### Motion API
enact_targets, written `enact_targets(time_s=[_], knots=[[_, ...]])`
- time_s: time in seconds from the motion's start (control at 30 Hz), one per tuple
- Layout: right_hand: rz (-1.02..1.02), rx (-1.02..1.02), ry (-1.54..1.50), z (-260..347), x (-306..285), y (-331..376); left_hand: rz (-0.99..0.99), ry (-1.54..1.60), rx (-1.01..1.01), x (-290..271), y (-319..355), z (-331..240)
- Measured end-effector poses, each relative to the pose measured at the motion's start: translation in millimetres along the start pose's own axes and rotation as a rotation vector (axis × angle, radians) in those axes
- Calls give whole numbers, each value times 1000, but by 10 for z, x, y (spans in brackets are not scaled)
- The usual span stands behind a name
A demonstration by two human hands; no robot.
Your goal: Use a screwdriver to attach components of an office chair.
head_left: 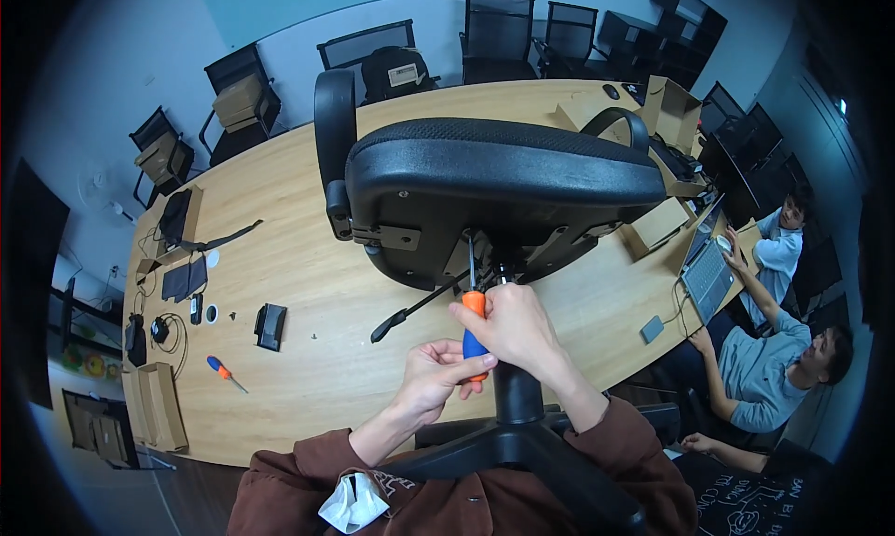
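Note:
An office chair (503, 168) is tipped so that the underside of its black seat faces me, with its post (517, 396) coming down toward my body. My left hand (427, 377) is closed round the lower end of an orange and blue screwdriver (475, 305). Higher up, my right hand (517, 326) is closed with its thumb against the handle, in front of the post; its other fingers are mostly hidden. The screwdriver points upward, its tip at the seat's underside plate. A black lever (392, 323) sticks out to the left of the blade.
The chair's base (508, 443) lies close to my body. On the wooden table (308, 387) are a second screwdriver (224, 370), a black part (270, 326), cables and an open cardboard box (160, 407). At right, people sit by a laptop (710, 277).

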State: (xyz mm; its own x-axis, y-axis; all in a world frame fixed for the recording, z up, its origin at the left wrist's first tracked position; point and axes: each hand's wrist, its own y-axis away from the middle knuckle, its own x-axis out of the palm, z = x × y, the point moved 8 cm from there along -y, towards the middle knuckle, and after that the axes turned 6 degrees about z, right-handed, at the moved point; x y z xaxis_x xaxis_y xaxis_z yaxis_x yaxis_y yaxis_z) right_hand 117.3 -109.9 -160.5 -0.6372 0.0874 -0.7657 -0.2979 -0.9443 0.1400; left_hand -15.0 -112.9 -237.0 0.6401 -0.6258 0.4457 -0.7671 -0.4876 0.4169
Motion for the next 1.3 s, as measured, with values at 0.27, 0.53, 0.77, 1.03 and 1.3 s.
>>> enact_targets(time_s=[0.27,0.53,0.77,1.03,1.3], knots=[[291,127,-888,-184,354,-30,516,590,-76,267,66,43],[545,-11,-1133,-179,498,-96,657,812,69,338,68,-118],[169,55,-369,-163,104,-61,-27,-66,144,158,30,-254],[249,6,-817,-192,268,-148,441,281,22,270,38,-133],[445,-125,-1276,-264,432,-150,460,613,25,415,78,-71]])
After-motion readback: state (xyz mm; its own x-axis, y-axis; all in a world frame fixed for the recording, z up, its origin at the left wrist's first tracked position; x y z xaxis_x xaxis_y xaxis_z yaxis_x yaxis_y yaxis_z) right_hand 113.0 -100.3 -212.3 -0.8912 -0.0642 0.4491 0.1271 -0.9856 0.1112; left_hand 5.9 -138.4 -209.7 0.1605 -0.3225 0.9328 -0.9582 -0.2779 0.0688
